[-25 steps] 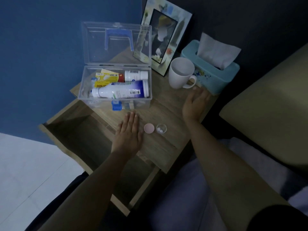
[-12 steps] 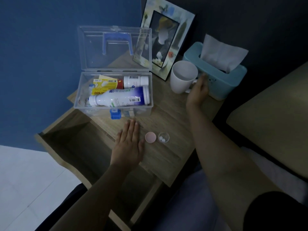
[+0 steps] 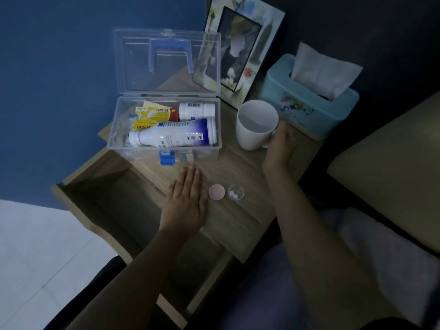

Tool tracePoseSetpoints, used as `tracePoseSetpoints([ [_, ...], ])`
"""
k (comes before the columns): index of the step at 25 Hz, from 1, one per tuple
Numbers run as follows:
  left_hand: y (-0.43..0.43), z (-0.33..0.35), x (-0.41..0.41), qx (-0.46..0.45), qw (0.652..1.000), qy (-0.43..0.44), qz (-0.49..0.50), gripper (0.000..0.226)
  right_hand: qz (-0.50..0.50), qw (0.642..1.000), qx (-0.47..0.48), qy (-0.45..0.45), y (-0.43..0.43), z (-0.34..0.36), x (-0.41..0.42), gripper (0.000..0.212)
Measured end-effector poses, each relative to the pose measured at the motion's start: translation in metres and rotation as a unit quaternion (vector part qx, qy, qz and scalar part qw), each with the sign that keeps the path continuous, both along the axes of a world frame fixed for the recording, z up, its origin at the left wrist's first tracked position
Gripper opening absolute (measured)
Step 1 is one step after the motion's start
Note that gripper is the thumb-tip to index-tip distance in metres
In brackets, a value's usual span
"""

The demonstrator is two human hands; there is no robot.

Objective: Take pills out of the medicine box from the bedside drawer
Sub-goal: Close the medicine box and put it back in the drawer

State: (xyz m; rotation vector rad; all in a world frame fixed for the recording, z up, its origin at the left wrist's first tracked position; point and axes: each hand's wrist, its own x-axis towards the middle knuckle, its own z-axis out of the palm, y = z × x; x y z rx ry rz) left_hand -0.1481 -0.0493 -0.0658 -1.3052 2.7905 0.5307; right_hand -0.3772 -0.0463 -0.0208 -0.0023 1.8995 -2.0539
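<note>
A clear plastic medicine box stands open on the wooden bedside table, lid up, with white bottles and a yellow packet inside. In front of it sit a small clear cup holding two white pills and a pink cap. My left hand lies flat on the table just left of the cap, fingers together, holding nothing. My right hand is closed around the handle of a white mug that stands right of the box.
The drawer below the table top is pulled out at the left. A picture frame leans at the back. A teal tissue box stands behind the mug. A beige cushion lies to the right.
My right hand moved from the table edge up to the mug and closed on its handle. My left hand stayed flat in place.
</note>
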Motion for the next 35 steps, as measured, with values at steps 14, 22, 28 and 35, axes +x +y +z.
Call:
tracePoseSetpoints([
  [14, 0.0, -0.007, 0.0, -0.019, 1.0, 0.019, 0.005, 0.062, 0.008, 1.0, -0.021, 0.005, 0.056, -0.023, 0.043, 0.045],
  [22, 0.001, 0.002, 0.0, 0.006, 1.0, -0.003, 0.002, 0.062, 0.012, 0.999, 0.03, 0.039, 0.06, -0.012, 0.046, 0.042],
  [28, 0.005, 0.04, 0.01, 0.064, 0.996, 0.054, 0.011, 0.062, 0.045, 0.99, 0.119, 0.061, 0.076, 0.014, 0.047, 0.048],
  [35, -0.02, 0.091, 0.035, -0.033, 0.99, 0.129, 0.054, 0.06, 0.1, 0.912, 0.139, 0.372, 0.047, 0.089, 0.029, 0.036],
])
